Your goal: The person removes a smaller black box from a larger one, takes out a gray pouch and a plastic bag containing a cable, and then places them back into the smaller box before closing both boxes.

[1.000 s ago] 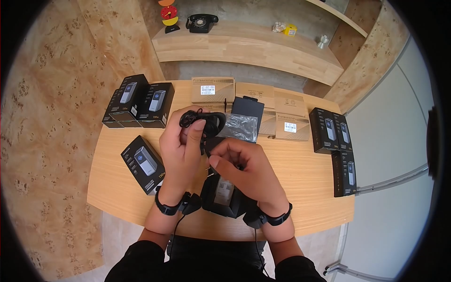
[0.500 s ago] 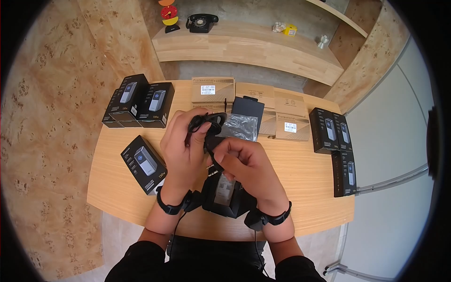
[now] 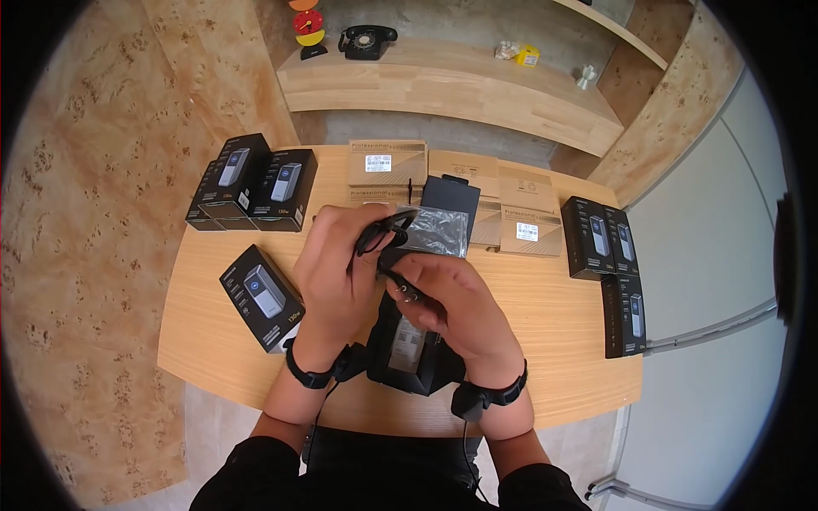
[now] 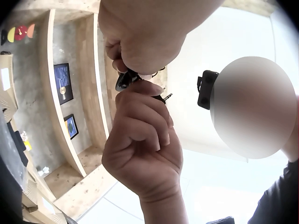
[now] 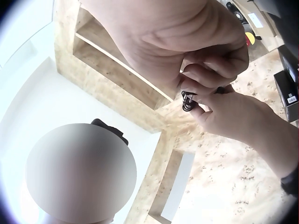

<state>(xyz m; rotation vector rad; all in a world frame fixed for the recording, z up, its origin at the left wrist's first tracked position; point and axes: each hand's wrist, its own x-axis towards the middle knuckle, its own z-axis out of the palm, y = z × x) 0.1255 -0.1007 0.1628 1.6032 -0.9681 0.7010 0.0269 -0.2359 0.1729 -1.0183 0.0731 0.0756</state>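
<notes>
In the head view, my left hand [image 3: 336, 272] grips a bundled black cable [image 3: 385, 232] between thumb and fingers. My right hand [image 3: 469, 307] is right beside it, fingers curled round the cable's lower end, where small metal plugs [image 3: 407, 294] show. A slim metal plug [image 4: 168, 96] also sticks out past the right hand in the left wrist view. Thin black loops of the cable [image 5: 188, 101] hang between the two hands in the right wrist view. Below the hands stands an open black box [image 3: 394, 377] with a white label inside, partly hidden by the right hand.
A clear plastic bag [image 3: 443, 232] and a dark flat case [image 3: 452, 200] lie beyond the hands, before brown cardboard boxes [image 3: 528, 232]. Black printed boxes [image 3: 285, 192] are stacked at the left and others [image 3: 590, 237] at the right. One black box [image 3: 258, 298] lies near the left arm.
My left hand has lowered slightly with the cable. My right hand has turned, and its fingers now wrap the cable's end, with the metal plugs showing by the fingers.
</notes>
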